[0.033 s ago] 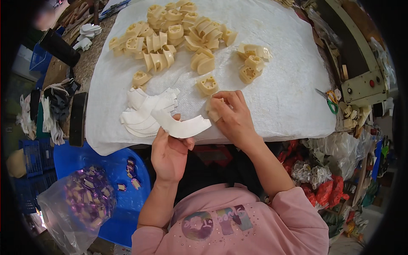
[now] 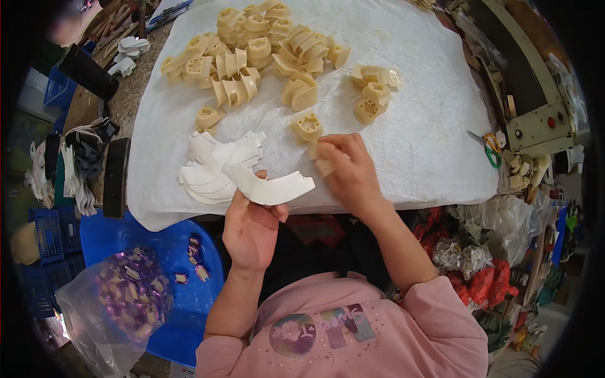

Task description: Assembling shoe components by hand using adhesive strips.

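Observation:
My left hand (image 2: 251, 233) is closed on a curved white strip (image 2: 271, 189), gripping it from below near the table's front edge. My right hand (image 2: 353, 173) pinches a small cream plastic piece (image 2: 323, 165), blurred and partly hidden by the fingers. Just beyond those fingertips sits a single cream moulded piece (image 2: 307, 127) with an open, toothed middle. A fanned stack of white curved strips (image 2: 211, 167) lies to the left of the held strip. Farther back, a large heap of cream moulded pieces (image 2: 242, 66) spreads over the white sheet.
A white woven sheet (image 2: 428, 138) covers the table. Green-handled scissors (image 2: 491, 154) lie at its right edge. At lower left, a blue tub (image 2: 211, 252) holds a clear bag of shiny purple pieces (image 2: 135, 290). Red bags (image 2: 485, 283) are at lower right.
My right hand has shifted slightly, and the cream piece in its fingers has turned. My left hand and its white strip are almost where they were.

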`<action>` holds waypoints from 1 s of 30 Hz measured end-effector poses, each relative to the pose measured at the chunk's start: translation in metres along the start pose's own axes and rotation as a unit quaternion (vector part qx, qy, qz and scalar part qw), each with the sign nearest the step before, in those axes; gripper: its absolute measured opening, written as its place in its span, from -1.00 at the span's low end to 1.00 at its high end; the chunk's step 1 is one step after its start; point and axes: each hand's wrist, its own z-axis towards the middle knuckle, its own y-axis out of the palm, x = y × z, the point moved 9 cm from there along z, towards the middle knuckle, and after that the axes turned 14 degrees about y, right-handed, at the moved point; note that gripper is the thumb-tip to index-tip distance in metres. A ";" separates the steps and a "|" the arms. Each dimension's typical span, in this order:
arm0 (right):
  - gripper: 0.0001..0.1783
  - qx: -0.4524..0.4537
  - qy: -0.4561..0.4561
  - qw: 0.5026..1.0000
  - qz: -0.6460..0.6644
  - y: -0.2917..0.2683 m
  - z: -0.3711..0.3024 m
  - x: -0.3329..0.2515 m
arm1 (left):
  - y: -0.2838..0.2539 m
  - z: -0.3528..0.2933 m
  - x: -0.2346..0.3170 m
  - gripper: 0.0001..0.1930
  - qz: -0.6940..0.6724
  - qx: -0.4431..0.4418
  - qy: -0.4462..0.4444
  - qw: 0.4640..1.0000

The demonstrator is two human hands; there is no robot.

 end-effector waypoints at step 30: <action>-0.40 0.097 -0.135 0.946 0.278 -0.051 -0.046 -0.055 | 0.047 -0.024 -0.007 -0.58 0.096 -0.120 0.019 0.988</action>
